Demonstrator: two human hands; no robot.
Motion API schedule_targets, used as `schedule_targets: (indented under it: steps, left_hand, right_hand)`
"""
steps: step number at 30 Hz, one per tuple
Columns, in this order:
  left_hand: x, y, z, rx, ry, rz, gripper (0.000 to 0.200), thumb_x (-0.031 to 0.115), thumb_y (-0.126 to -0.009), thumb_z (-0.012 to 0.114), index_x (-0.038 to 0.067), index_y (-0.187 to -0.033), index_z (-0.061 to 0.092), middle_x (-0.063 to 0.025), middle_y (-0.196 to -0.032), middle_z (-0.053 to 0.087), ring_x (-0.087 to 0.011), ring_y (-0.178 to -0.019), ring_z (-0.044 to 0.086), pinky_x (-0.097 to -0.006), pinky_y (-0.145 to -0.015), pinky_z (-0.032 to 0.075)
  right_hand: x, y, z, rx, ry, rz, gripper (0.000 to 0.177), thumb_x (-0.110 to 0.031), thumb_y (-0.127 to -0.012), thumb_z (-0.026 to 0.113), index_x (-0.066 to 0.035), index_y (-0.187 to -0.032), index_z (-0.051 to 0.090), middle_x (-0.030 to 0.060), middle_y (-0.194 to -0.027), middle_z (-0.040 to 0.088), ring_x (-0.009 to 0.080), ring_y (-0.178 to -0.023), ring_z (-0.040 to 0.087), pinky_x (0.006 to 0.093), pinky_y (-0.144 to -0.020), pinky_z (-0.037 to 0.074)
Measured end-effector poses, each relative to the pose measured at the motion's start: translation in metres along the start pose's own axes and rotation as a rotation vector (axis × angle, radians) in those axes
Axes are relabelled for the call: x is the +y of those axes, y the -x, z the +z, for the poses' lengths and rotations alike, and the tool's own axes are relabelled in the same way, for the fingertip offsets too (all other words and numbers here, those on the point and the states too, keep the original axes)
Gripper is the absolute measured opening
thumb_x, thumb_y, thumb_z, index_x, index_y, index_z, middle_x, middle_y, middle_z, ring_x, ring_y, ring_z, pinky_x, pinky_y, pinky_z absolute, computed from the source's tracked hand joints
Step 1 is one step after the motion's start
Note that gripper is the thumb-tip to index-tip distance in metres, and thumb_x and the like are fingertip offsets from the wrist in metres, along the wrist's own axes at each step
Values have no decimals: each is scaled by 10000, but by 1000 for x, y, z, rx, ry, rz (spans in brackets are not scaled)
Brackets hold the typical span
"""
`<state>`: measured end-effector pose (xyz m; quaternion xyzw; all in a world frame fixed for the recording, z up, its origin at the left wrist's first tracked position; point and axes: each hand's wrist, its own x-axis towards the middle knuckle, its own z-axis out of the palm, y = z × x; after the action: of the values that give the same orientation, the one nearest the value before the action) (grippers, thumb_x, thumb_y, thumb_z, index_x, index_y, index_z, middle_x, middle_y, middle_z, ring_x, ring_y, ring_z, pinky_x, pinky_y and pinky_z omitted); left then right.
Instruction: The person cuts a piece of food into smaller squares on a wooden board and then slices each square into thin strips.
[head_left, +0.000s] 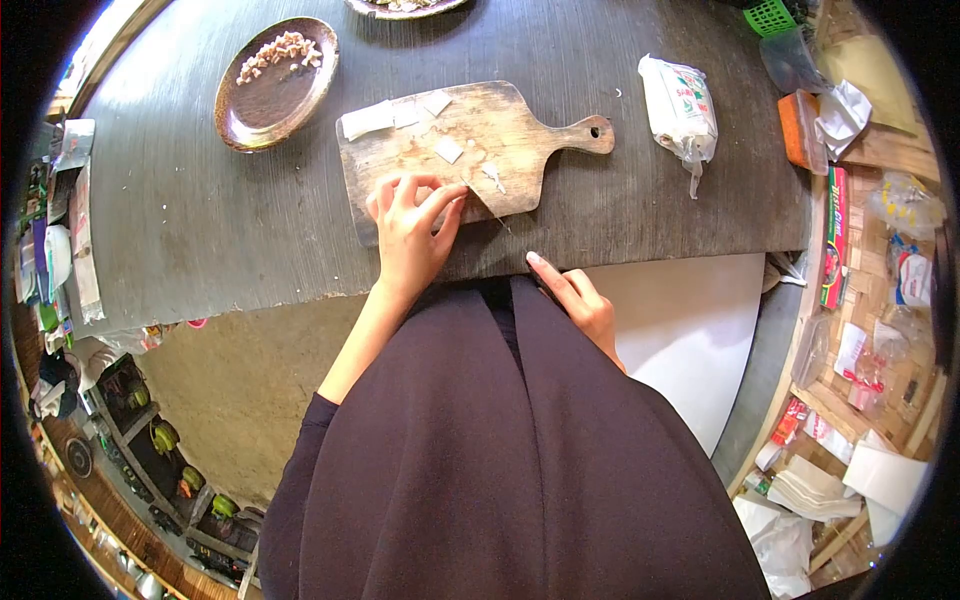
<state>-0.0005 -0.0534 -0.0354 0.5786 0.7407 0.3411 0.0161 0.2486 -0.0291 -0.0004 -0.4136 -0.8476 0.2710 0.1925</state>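
A wooden cutting board with a handle lies on the dark table. Near its front left edge my left hand has its fingers bent and drawn together; whatever they press on is hidden. My right hand is at the table's front edge, index finger stretched forward and the other fingers curled around something I cannot make out. A thin, blade-like edge slants between the hands. On the board are a white block, flat white pieces and small white scraps.
A brown plate with small diced pieces stands at the back left, another plate at the top edge. A white plastic packet lies right of the board. Beyond it are an orange sponge and a green basket.
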Motion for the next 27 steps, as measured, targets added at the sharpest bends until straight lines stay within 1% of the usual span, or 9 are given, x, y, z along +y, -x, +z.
schedule_targets:
  steps: [3, 5, 6, 9, 12, 14, 20, 27]
  left_hand:
    - [0, 0, 0, -3, 8, -7, 232, 148, -808, 812, 223, -1023, 775, 3, -1046, 642, -280, -1108, 546, -438, -959, 371]
    - [0, -1, -1, -9, 10, -10, 233, 146, -805, 813, 220, -1022, 774, 1, -1049, 643, -282, -1108, 546, -440, -962, 372]
    - [0, -1, -1, -16, 12, -12, 234, 144, -803, 815, 217, -1022, 774, -1, -1051, 644, -283, -1109, 546, -442, -964, 372]
    - [0, 0, -1, -19, 8, -8, 236, 138, -799, 816, 209, -1019, 772, -3, -1055, 645, -284, -1109, 546, -444, -970, 373]
    - [0, -1, -1, -2, 21, -2, 228, 135, -799, 815, 202, -1013, 770, -2, -1053, 646, -286, -1109, 545, -443, -971, 373]
    - [-1, 0, 0, 5, 15, -5, 224, 134, -800, 814, 201, -1010, 770, -2, -1051, 647, -288, -1110, 544, -443, -971, 372]
    - [-1, 0, 0, 10, 17, 1, 216, 135, -800, 815, 200, -1000, 770, -2, -1050, 649, -292, -1112, 542, -444, -964, 373]
    - [0, 0, -1, -5, 25, -10, 206, 138, -806, 811, 196, -999, 766, 1, -1073, 653, -295, -1118, 540, -444, -970, 372]
  right_hand:
    - [1, 1, 2, -3, 8, -28, 507, -137, -897, 730, -294, -1377, 685, 55, -820, 564, 241, -620, 652, 381, -583, 549]
    - [-9, -1, -3, -48, 15, 57, 540, -130, -877, 716, -300, -1389, 676, 57, -817, 539, 254, -615, 649, 390, -575, 542]
    - [-6, -2, -1, -49, 14, 59, 540, -130, -877, 716, -300, -1389, 676, 57, -817, 539, 254, -615, 649, 390, -575, 542]
    - [0, -3, 7, -65, 51, 3, 561, -127, -862, 703, -306, -1392, 673, 59, -815, 521, 264, -608, 642, 397, -566, 535]
    - [0, -4, 12, -18, 15, -8, 562, -121, -868, 705, -299, -1400, 668, 59, -819, 524, 259, -604, 639, 400, -564, 534]
    - [7, 2, 16, 18, 22, -65, 573, -113, -869, 705, -288, -1413, 659, 59, -824, 524, 251, -603, 639, 396, -564, 535]
    - [3, 2, 4, -28, 27, -83, 588, -102, -868, 698, -282, -1426, 649, 59, -832, 526, 249, -602, 638, 388, -567, 543]
    - [-9, -7, 2, -55, 29, 17, 605, -107, -865, 680, -308, -1434, 637, 56, -840, 518, 253, -611, 642, 385, -566, 541]
